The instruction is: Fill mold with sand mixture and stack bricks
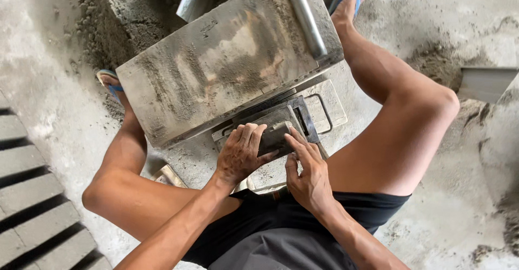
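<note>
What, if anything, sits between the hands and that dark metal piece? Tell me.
Nothing visible. The left hand lies on the dark metal piece, and the right hand's fingers touch its near edge. The big metal box stands behind it.

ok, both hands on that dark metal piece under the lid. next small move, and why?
Probably press it down evenly. The left hand lies flat over the dark metal piece and the right hand fingertips touch its near edge. It sits tilted in the grey mould, with the big metal lid swung up behind.
</note>
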